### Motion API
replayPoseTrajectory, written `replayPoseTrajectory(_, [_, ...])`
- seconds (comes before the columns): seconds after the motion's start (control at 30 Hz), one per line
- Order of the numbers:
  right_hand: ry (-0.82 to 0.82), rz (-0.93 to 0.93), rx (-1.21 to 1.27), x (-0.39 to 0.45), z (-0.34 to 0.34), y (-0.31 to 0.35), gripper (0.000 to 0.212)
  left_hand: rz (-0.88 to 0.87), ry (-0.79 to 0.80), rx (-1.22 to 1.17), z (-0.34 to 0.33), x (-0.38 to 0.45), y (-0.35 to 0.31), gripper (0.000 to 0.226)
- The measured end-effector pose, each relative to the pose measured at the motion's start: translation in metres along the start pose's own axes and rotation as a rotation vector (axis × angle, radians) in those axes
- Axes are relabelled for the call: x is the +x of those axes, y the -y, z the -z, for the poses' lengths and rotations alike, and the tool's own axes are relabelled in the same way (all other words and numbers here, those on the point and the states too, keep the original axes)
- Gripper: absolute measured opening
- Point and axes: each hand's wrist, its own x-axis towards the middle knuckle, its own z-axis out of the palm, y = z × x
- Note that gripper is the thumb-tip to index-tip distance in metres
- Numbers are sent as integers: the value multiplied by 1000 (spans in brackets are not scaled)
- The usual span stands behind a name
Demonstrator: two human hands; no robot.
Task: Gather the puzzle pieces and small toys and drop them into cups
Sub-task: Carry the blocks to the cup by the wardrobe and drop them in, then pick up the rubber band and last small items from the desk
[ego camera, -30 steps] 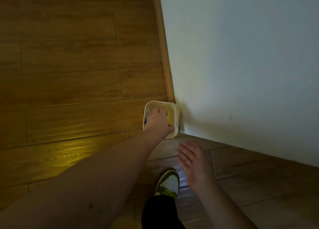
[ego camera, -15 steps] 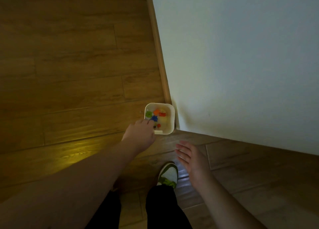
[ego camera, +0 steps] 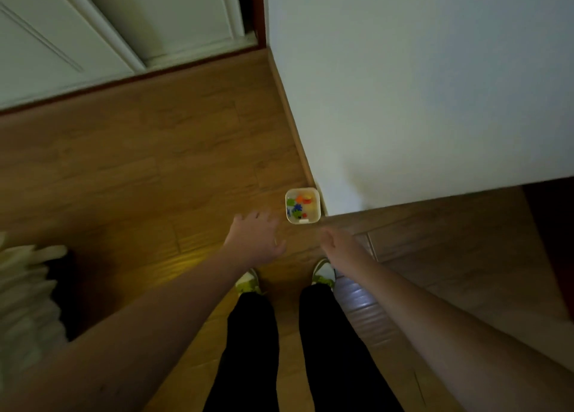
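Note:
A small white square cup (ego camera: 316, 210) stands on the wooden floor against the corner of a white wall. Inside it lie several coloured pieces, green, orange, red and blue (ego camera: 298, 206). My left hand (ego camera: 254, 237) hovers above the floor to the left of the cup, fingers spread and empty, apart from the cup. My right hand (ego camera: 337, 240) hangs just below and right of the cup, palm turned inward, holding nothing.
The white wall (ego camera: 419, 85) with its wooden skirting fills the right side. A white panelled door (ego camera: 93, 32) is at the top left. Something pale and ribbed (ego camera: 25, 293) lies at the left edge. My two shoes (ego camera: 248, 284) stand below the hands.
My left hand has come out of the cup and drawn back to the left, empty. The view has risen far above the floor, so the cup looks smaller and the door has come into sight.

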Motion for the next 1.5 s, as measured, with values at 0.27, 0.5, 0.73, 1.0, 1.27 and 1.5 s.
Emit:
replayPoseTrajectory(0.27, [-51,157,-434,-125,46,33,40,-17,-67,-1,72,-107,-53,60])
replayPoseTrajectory(0.5, [-205,20,-424,-208,64,27,48,-261,-127,95,104,-156,-92,54])
replayPoseTrajectory(0.73, [-363,-163,-308,-265,43,15,80,-559,-197,221,131,-180,-131,53])
replayPoseTrajectory(1.0, [-618,-458,-118,-342,32,-17,52,-920,-265,443,158,-190,-232,53])
replayPoseTrajectory(1.27, [-797,-732,129,-447,-3,-86,55,-1261,-219,544,124,-244,-364,63])
replayPoseTrajectory(1.5, [-953,-933,310,-551,-66,-156,55,-1514,-127,646,54,-319,-481,65])
